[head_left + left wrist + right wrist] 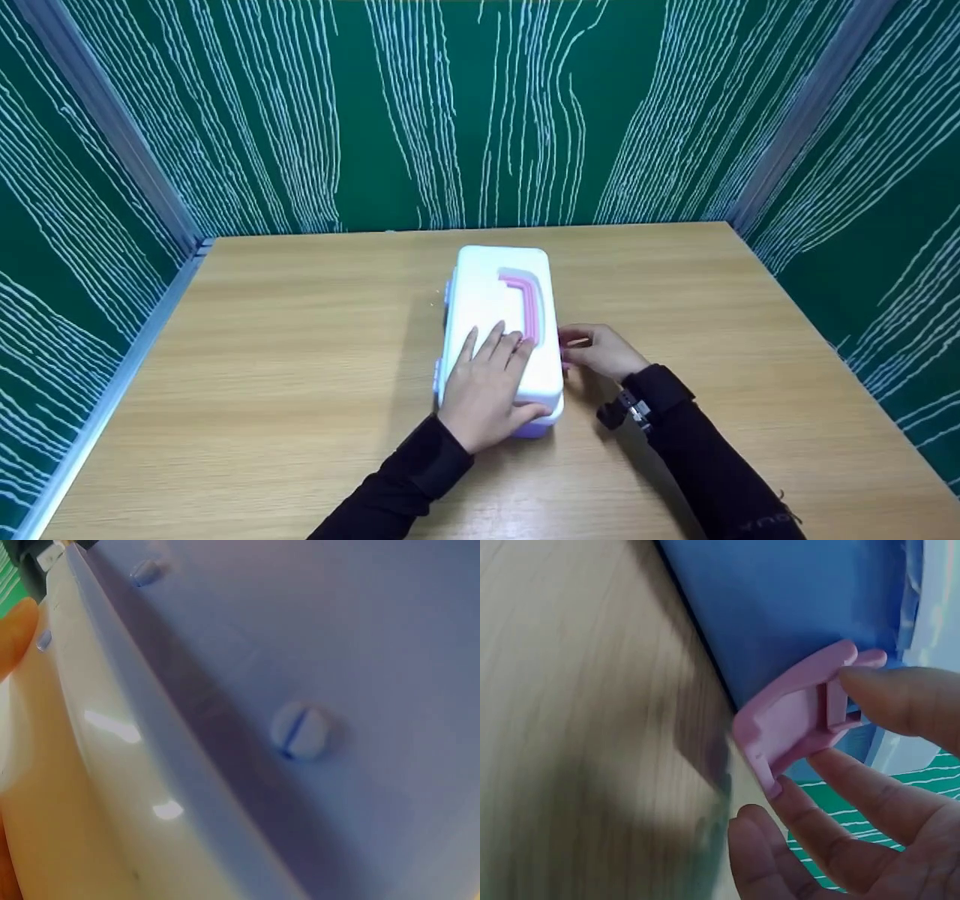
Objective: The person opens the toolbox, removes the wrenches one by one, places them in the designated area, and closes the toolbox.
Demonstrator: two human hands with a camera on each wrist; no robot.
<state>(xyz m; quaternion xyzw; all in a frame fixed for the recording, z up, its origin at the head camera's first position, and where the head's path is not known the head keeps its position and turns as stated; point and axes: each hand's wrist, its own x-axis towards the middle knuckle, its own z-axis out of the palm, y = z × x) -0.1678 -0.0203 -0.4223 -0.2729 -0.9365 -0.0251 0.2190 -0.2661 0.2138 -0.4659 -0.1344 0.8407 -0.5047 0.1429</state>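
Head view shows a wooden table (300, 337) with green, white-lined walls (360, 112) at its back and sides. The wood spreads wide left and right of the white-topped box (484, 300), near the middle. The left hand (484, 394) lies flat on it; the right hand (604, 352) pinches its pink latch (791, 716).

Before me, green walls (615, 60) with wavy white lines (412, 112) enclose the counter (300, 337) on three sides, grey posts (116, 120) cornering them.
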